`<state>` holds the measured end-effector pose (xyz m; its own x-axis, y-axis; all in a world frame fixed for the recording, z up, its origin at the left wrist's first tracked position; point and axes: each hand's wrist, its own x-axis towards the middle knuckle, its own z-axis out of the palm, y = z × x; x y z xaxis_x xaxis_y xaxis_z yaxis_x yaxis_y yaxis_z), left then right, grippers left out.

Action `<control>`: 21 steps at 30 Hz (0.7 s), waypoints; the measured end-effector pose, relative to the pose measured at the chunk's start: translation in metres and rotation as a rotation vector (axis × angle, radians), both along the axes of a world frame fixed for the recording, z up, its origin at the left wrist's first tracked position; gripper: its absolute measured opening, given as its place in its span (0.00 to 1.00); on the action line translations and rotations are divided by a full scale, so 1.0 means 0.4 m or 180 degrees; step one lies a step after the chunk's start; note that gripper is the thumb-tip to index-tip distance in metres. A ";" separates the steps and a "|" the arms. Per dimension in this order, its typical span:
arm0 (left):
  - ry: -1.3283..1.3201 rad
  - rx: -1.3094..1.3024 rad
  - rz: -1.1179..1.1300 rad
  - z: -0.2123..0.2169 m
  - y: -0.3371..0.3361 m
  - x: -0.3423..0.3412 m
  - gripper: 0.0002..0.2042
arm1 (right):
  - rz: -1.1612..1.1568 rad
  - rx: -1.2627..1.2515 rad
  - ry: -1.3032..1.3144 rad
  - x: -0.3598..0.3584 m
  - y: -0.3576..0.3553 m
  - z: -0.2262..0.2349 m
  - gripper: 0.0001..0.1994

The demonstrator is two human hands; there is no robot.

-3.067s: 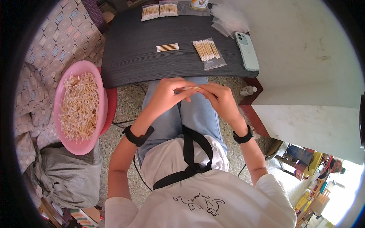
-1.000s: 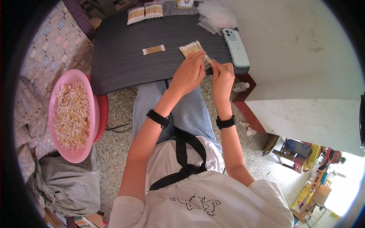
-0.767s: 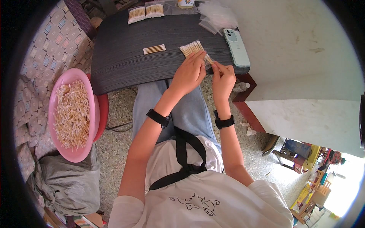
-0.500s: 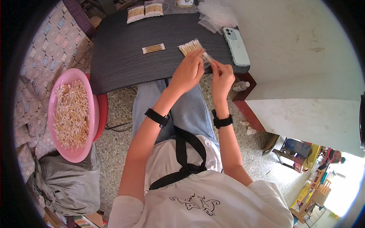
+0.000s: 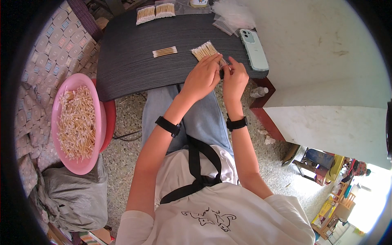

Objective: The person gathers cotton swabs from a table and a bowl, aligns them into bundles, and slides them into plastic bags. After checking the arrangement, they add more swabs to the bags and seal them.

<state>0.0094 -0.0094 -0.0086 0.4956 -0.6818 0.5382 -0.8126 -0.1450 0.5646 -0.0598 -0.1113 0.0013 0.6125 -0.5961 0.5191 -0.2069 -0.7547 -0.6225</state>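
Note:
A small clear plastic bag of cotton swabs (image 5: 203,50) lies tilted on the dark table, close to its near right edge. My left hand (image 5: 201,78) holds the bag, its fingers closed together over the bag's near part and hiding some of it. At the bag's right end, my right hand (image 5: 236,78) pinches the clear plastic between thumb and bent fingers. To the left of the bag, a short row of loose cotton swabs (image 5: 165,52) rests on the table.
Two filled swab bags (image 5: 156,13) lie at the table's far edge. Empty clear bags (image 5: 233,17) are piled at the far right, beside a pale phone (image 5: 254,50). A pink basin (image 5: 99,134) full of swabs stands left. A bottle (image 5: 259,92) is by the wall.
My right hand has shifted slightly left and its fingers have curled in closer to my left hand at the bag's end. My left hand has hardly moved.

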 end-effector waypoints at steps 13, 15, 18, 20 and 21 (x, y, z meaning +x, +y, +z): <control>-0.0030 -0.0027 0.0020 -0.006 0.000 0.000 0.05 | 0.0575 0.0035 -0.0255 -0.053 -0.037 0.000 0.04; -0.0052 -0.0015 -0.0008 -0.007 -0.001 0.004 0.04 | 0.0529 -0.0036 -0.0258 -0.046 -0.046 0.003 0.03; -0.0033 -0.0015 -0.0044 -0.008 0.001 0.006 0.04 | 0.0510 0.0244 -0.0247 -0.038 -0.045 0.008 0.05; 0.0011 -0.0029 -0.0054 -0.008 0.002 0.005 0.04 | 0.0596 0.0399 -0.0103 -0.034 -0.061 0.008 0.07; 0.0120 -0.0062 -0.0060 -0.009 0.002 0.007 0.04 | 0.0687 0.0554 0.0037 -0.031 -0.069 0.012 0.09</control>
